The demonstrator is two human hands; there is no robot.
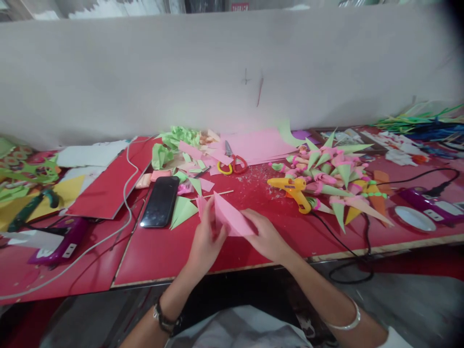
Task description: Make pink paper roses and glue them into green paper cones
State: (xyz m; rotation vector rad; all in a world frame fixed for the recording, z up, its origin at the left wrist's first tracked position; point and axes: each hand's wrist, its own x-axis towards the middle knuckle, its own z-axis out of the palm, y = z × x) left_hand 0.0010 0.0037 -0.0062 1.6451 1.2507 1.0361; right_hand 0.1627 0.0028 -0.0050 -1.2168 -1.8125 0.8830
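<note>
Pink paper (232,216), bent into a folded or curled shape, is held between both hands above the front of the red table. My left hand (208,239) grips its left side with thumb and fingers. My right hand (266,236) closes on its right corner. Just left of the paper lie a pale green paper piece (183,211) and a thin wooden stick (219,194). Behind the hands rest scissors (234,164) with red and yellow handles. A yellow glue gun (294,189) lies to the right of them.
Green and pink paper cones (331,169) are heaped on the right, near a white dish (415,218) and a purple power strip (433,205). A black phone (160,202) lies on the left. Pink sheets (257,142) lie at the back. A white cable (128,193) crosses the left side.
</note>
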